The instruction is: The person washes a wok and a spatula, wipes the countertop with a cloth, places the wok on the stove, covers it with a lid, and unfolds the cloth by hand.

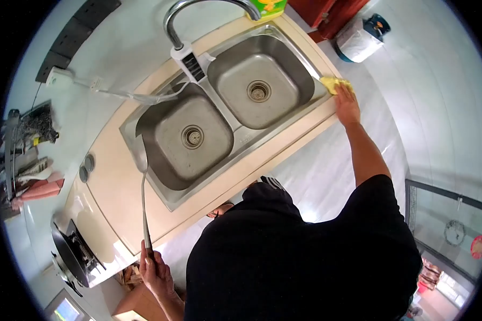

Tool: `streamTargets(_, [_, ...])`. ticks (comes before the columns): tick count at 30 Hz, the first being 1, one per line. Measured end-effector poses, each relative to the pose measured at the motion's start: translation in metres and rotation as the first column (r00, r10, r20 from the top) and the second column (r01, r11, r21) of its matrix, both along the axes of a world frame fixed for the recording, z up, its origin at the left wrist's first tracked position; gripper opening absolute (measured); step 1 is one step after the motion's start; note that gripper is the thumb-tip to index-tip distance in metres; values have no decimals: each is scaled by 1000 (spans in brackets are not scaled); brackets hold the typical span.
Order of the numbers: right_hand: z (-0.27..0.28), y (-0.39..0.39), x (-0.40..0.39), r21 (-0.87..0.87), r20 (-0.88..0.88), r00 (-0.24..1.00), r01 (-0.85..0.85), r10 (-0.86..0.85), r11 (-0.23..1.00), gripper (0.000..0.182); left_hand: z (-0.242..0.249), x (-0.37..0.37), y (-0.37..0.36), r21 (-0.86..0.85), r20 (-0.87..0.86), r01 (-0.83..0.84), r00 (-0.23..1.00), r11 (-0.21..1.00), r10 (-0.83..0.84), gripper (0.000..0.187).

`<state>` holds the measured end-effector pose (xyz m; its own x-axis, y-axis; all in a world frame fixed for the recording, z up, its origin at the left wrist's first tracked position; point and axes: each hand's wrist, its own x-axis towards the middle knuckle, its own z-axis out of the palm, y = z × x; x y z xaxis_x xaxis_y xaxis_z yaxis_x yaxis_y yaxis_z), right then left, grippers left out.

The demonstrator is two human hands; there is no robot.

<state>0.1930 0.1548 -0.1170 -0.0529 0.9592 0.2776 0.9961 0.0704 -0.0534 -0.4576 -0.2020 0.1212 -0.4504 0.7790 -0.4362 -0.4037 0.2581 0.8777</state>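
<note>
head view: faucet label (191,65) illegible; left hand (158,275) clenches spatula (144,208), lower left; right hand (347,107) outstretched, upper right, fingers straight over yellow cloth (333,83).

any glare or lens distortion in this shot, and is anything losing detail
Head view: strong wide-angle distortion, with the counter edge bowed and black corners around the picture; head view: white glare on the floor beside the shirt; head view: the shirt is so dark that most folds vanish, while the sink keeps clear detail.

Metal turner (144,206), crumpled yellow cloth (335,84)
</note>
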Motion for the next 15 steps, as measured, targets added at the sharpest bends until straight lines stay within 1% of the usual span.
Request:
streamTargets(1, [-3, 6, -9, 33, 4, 997, 76, -76, 997, 42, 5, -3, -2, 34, 60, 17, 998, 999, -19, 59])
streamTargets(3, [-25, 24, -20, 107, -7, 973, 232, -232, 967, 41, 4, -1, -5, 9, 65, 9, 998, 1000, -10, 59])
streamTargets(5, [-32, 61, -26, 146, 19, 990, 136, -141, 980, 37, 9, 6, -1, -34, 77, 14, 997, 999, -11, 61])
streamTargets(6, [-33, 84, -30, 163, 30, 995, 90, -96, 983, 35, 8, 4, -2, -18, 116, 29, 993, 999, -27, 61])
streamTargets(8, [-14, 129, -40, 145, -2, 995, -100, 102, 984, 30, 5, -1, -9, 8, 202, 50, 978, 999, -50, 59])
streamTargets(9, [-16, 157, -36, -29, -76, 996, 47, -49, 998, 29, 8, 0, -10, -82, 204, -27, 978, 996, 43, 52])
streamTargets(10, [-21, 177, -39, -215, -124, 972, 171, -201, 961, 30, 8, 1, -11, -26, 272, -20, 962, 999, 27, 41])
streamTargets(11, [-2, 177, -59, -184, -468, 865, 108, -184, 977, 29, 10, 4, -12, -30, 323, -54, 945, 998, 60, 42])
streamTargets(12, [18, 168, -87, -137, -755, 640, 54, -140, 989, 29, 12, 8, -13, -24, 367, -94, 925, 995, 96, 42])
streamTargets(13, [14, 162, -111, -159, -913, 375, 32, -159, 987, 32, 17, 11, -13, 18, 427, -89, 901, 996, 73, 45])
streamTargets(14, [13, 154, -137, -186, -980, 77, -4, -185, 983, 35, 20, 14, -13, 65, 484, -89, 874, 994, 46, 48])
streamTargets(15, [28, 128, -175, -154, -986, -63, -59, -157, 986, 35, 8, 15, -19, 126, 505, -45, 863, 991, -25, 55])
